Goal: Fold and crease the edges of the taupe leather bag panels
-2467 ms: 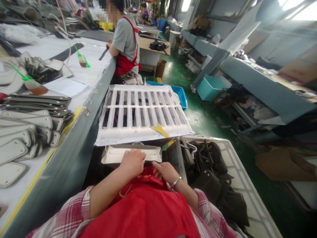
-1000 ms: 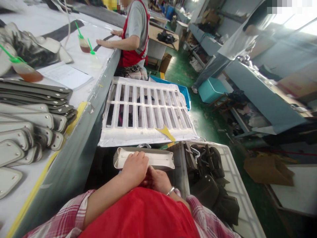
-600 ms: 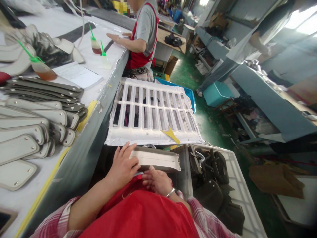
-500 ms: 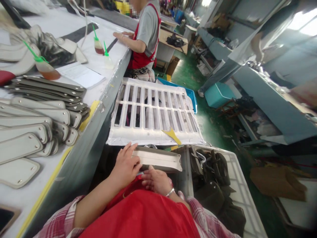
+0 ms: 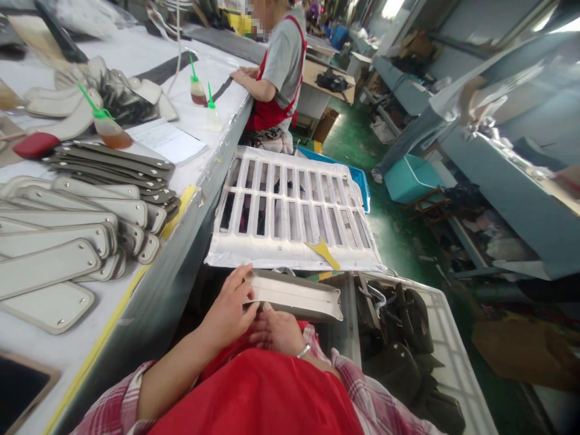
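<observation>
A long box-shaped piece (image 5: pixel 296 294), dark outside with a pale face upward, lies across in front of my red apron. My left hand (image 5: pixel 231 306) grips its left end, fingers over the far edge and thumb on the near side. Close to that thumb, my right hand (image 5: pixel 280 331) touches the near side at the left end; its thumb points up and its other fingers are partly hidden. Beyond the piece is a white slatted rack (image 5: pixel 290 244) with a yellow flat tool (image 5: pixel 324 254) on it.
Pale and dark strap pieces (image 5: pixel 49 263) are piled on the white table (image 5: pixel 113 314) at left, near green-tipped bottles (image 5: pixel 111 132). A crate (image 5: pixel 457 320) of dark pieces stands at right. A person in a red apron (image 5: pixel 281 72) works at the table's far side.
The view has shifted, so the table and rack appear farther right. My left hand still grips the piece's left end, and my right hand has moved slightly left along it.
</observation>
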The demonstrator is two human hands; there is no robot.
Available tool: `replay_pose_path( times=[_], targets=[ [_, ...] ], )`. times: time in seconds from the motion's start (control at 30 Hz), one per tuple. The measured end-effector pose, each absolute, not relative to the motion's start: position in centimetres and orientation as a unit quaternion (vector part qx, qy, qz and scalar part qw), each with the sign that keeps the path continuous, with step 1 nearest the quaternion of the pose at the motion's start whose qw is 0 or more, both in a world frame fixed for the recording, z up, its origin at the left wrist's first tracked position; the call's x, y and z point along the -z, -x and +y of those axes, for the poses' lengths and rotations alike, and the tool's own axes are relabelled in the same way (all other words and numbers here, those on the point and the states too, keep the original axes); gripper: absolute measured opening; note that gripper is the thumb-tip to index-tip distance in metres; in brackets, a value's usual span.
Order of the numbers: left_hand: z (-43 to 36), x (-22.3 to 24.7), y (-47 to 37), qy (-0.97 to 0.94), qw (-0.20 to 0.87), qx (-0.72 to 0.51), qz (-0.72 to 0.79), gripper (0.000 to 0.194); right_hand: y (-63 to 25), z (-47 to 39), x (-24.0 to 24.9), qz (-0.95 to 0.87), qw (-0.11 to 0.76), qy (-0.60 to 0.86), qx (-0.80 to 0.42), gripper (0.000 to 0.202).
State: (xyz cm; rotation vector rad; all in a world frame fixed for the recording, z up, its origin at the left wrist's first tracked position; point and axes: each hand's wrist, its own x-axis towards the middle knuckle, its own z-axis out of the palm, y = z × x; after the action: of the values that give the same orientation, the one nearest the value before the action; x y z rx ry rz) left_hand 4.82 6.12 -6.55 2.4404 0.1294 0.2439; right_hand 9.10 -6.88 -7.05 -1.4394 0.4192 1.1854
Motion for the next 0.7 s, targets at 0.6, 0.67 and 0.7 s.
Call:
replay_pose_path(
  times=[0.6, 0.67, 0.7],
  targets=[
    [8.1, 5.8, -2.6, -0.922, 0.379, -0.036, 0.07, 0.011, -7.3, -3.4, 7.1, 0.153, 0.585, 0.545, -0.581, 0.036],
    [8.1, 5.4, -2.4, -0.928, 0.371, -0.013, 0.041, 0.017, -8.0, -6.0, 6.3, 0.078, 0.571, 0.492, -0.652, 0.039],
    [8.1, 5.2, -2.4, -0.932, 0.363, -0.003, 0.026, 0.025, -8.6, -7.7, 5.8, 0.035, 0.56, 0.466, -0.684, 0.039]
  ],
)
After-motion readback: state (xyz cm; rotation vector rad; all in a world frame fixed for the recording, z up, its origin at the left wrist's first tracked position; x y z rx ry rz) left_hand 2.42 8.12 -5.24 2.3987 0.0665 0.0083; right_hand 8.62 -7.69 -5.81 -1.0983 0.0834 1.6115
